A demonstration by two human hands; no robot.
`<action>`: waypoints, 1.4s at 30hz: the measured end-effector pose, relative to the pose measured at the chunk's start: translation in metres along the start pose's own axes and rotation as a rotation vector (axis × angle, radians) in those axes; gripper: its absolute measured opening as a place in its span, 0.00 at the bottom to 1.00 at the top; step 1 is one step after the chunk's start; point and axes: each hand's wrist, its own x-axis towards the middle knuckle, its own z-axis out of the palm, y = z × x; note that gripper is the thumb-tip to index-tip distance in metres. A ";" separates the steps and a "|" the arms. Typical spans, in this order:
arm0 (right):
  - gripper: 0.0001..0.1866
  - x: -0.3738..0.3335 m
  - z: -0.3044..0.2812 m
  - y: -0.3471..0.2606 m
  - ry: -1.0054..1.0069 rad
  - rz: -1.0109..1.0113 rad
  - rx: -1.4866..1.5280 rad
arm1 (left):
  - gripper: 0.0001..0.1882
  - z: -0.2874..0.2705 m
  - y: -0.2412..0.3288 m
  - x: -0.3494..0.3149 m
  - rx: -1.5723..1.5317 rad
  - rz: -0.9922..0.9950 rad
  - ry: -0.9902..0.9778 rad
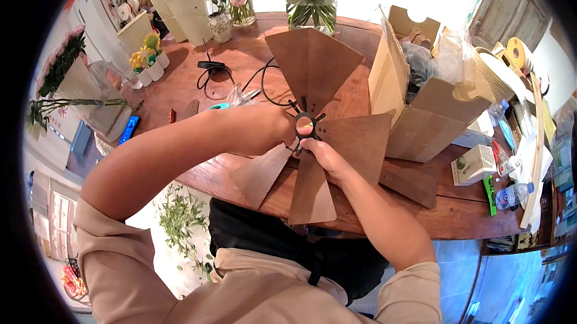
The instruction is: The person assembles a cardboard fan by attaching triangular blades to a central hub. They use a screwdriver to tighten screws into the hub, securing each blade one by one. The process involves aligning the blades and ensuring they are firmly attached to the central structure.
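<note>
A fan (305, 124) with broad brown wood-look blades and a small black hub is in front of me over the wooden table. Blades spread upward, right, down and lower left from the hub. My left hand (271, 127) is closed at the hub's left side, next to the lower-left blade; its fingertips and whatever they hold are hidden. My right hand (324, 157) grips the fan just below the hub, thumb on top near the root of the bottom blade, the other fingers hidden underneath. Another brown blade (412, 186) lies on the table to the right, apparently separate.
An open cardboard box (442, 111) with plastic-wrapped contents stands right of the fan. Scissors (223, 106) and a black cord (209, 66) lie beyond my left arm. A flower-filled glass vase (311, 13) stands at the back. Small boxes (472, 165) and bottles (514, 195) crowd the right edge.
</note>
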 end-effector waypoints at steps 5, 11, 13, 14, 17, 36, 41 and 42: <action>0.18 0.002 -0.002 -0.008 0.003 0.154 -0.088 | 0.08 -0.015 0.018 0.005 0.043 -0.401 -0.100; 0.18 0.005 -0.007 0.007 -0.069 0.018 -0.078 | 0.08 -0.011 0.006 -0.001 -0.033 0.027 0.021; 0.18 0.010 -0.018 0.018 -0.058 0.022 -0.071 | 0.08 -0.016 0.013 0.002 -0.054 -0.060 0.005; 0.18 0.011 -0.016 0.018 -0.058 0.030 -0.061 | 0.07 -0.019 0.017 0.003 -0.076 -0.160 -0.011; 0.19 0.010 -0.014 0.015 -0.056 0.060 -0.055 | 0.08 -0.019 0.016 0.007 0.070 -0.411 -0.184; 0.17 0.005 -0.004 -0.001 0.016 0.196 -0.041 | 0.03 -0.016 0.004 0.002 -0.070 -0.274 -0.003; 0.17 0.003 -0.003 -0.004 -0.034 0.137 -0.034 | 0.03 -0.009 0.001 0.003 -0.087 -0.236 0.029; 0.17 0.002 -0.002 -0.005 -0.033 0.138 -0.033 | 0.03 -0.009 0.000 0.003 -0.098 -0.230 0.027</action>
